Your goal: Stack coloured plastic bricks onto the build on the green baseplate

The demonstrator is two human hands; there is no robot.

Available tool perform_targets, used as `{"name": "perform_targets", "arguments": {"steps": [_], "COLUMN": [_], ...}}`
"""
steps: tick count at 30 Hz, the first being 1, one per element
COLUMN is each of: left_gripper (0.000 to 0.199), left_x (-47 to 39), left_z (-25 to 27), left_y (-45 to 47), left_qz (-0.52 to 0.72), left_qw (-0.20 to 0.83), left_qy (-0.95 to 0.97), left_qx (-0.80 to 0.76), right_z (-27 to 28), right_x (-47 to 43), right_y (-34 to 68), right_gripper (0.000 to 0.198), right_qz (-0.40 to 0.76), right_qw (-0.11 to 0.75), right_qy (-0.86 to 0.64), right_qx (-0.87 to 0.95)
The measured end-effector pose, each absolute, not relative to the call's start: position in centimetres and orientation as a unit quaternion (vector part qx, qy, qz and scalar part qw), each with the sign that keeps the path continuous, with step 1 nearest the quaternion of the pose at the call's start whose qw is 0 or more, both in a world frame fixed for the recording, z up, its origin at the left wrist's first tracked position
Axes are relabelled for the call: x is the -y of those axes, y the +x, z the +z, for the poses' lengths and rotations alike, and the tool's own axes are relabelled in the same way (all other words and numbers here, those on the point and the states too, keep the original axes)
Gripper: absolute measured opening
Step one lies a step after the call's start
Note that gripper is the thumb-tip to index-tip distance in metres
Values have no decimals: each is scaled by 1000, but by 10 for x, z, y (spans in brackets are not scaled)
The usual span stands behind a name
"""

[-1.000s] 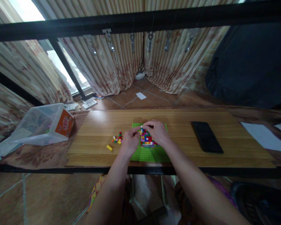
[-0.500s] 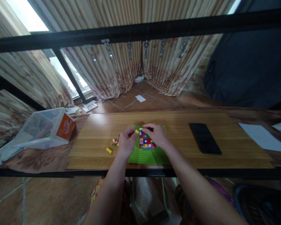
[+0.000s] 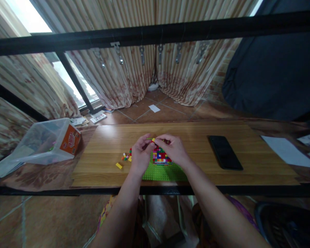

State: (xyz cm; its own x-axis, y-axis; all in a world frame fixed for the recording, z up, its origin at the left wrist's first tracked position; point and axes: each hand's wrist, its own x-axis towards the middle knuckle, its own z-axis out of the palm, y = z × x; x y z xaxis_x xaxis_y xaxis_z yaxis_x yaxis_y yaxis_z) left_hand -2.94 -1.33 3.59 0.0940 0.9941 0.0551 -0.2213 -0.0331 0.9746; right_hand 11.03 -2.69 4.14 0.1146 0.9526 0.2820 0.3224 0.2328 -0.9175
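Note:
My left hand (image 3: 141,153) and my right hand (image 3: 173,148) meet fingertip to fingertip over the far part of a green studded baseplate (image 3: 163,174). Pinched between their thumbs and fingers is a small yellow toy brick (image 3: 153,140), with a bit of red just below it. Both hands are closed, and the fingers hide part of what they hold. Under them stands a block of many-coloured toy bricks (image 3: 162,156), its far side covered by my right hand. Left of my left hand lie several loose small bricks (image 3: 125,157) and a longer yellow brick (image 3: 119,166).
The wooden board (image 3: 98,148) carries a black phone (image 3: 225,152) on the right. A clear plastic bin (image 3: 45,144) with an orange label stands at the left. White paper (image 3: 282,150) lies at the right. A dark metal bar (image 3: 155,33) crosses beyond the table.
My hands have come together, with my left hand bringing the yellow brick up to the fingers of my right. The far edge of the baseplate is now more covered.

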Motion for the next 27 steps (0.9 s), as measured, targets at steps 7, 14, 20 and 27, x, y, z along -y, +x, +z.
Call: {"name": "perform_targets", "arguments": {"steps": [7, 14, 20, 27], "left_gripper": [22, 20, 25, 28], "left_x": [18, 20, 18, 11], "left_z": [42, 44, 44, 35], "left_y": [-26, -29, -32, -36], "left_qz": [524, 525, 522, 546], "left_qw": [596, 632, 654, 591], "left_qy": [469, 435, 408, 380], "left_qx": [-388, -369, -366, -456], "right_z": [37, 45, 44, 29], "right_x": [24, 27, 24, 17], "right_y": [111, 112, 119, 135], "right_gripper": [17, 20, 23, 17], "right_qz": [373, 423, 452, 263], "right_qw": [541, 532, 550, 504], "right_qy": [-512, -509, -507, -608], "right_qx": [554, 528, 486, 555]}}
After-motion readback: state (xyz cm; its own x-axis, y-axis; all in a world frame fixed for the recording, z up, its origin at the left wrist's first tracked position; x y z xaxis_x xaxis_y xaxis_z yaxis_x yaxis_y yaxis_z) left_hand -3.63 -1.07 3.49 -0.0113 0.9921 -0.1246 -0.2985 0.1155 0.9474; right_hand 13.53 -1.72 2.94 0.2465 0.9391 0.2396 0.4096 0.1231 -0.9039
